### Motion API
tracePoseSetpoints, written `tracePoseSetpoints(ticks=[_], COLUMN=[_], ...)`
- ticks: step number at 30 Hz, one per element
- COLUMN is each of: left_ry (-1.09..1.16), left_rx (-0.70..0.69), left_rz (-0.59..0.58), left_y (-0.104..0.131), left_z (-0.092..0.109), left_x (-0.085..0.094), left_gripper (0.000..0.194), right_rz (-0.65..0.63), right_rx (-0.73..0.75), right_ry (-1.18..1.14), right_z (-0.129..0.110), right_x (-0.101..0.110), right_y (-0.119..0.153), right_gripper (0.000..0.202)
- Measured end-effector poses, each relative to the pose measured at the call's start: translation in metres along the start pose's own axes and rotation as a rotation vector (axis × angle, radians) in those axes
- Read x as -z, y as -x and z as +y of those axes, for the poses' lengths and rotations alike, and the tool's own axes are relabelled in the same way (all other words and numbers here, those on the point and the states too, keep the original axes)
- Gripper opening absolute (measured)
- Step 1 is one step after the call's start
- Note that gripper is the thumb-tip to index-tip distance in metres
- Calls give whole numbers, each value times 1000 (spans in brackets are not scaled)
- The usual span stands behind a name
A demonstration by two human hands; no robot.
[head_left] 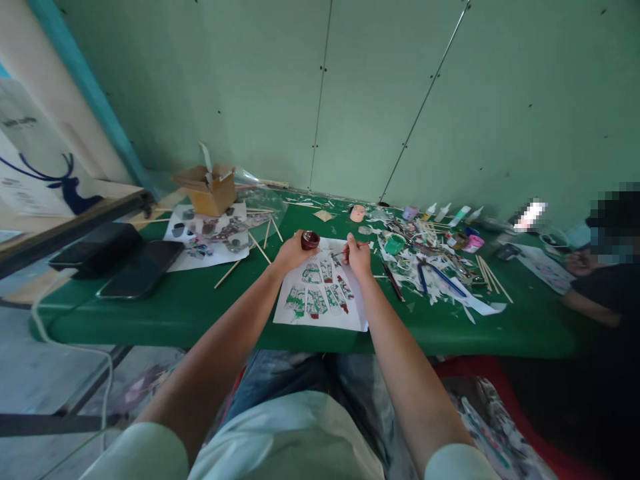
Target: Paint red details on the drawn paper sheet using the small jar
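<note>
On the green tabletop lies a white sheet (320,301) printed with patterned pieces, partly coloured green and dark red. My left hand (293,252) is closed around a small dark red jar (310,241) above the sheet's upper left corner. Over the upper right part of the sheet, my right hand (357,256) pinches a thin brush (338,254), its tip pointing left toward the jar. The jar and the brush tip are apart.
Paper scraps (430,267), pliers (445,279), sticks (493,277) and small bottles (443,212) crowd the right side. Left are a cardboard box (213,193), another printed sheet (235,251) and a phone (141,269). Another person (607,287) sits at the far right.
</note>
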State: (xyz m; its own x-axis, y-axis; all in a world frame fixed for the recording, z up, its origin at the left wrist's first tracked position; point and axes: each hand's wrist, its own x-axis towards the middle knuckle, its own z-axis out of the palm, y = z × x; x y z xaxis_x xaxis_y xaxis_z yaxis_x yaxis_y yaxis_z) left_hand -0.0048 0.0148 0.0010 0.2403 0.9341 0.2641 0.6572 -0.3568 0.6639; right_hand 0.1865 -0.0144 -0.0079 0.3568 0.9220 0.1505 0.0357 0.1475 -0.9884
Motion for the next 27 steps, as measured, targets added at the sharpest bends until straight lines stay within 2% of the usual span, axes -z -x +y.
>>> tracePoseSetpoints(ticks=[5, 14, 23, 27], left_ry=[-15, -7, -26, -45], left_rx=[-1, -12, -10, -1], left_rz=[-2, 4, -5, -22], left_y=[0, 0, 0, 1], left_z=[0, 0, 1, 3], left_x=[0, 0, 1, 2], left_gripper=[57, 57, 57, 58], right_rz=[28, 15, 22, 10], right_rx=[13, 121, 64, 118], right_ry=[2, 164, 110, 193], right_z=[3, 9, 11, 12], right_x=[0, 1, 2, 2], right_y=[-2, -3, -5, -5], right_gripper=[47, 38, 38, 38])
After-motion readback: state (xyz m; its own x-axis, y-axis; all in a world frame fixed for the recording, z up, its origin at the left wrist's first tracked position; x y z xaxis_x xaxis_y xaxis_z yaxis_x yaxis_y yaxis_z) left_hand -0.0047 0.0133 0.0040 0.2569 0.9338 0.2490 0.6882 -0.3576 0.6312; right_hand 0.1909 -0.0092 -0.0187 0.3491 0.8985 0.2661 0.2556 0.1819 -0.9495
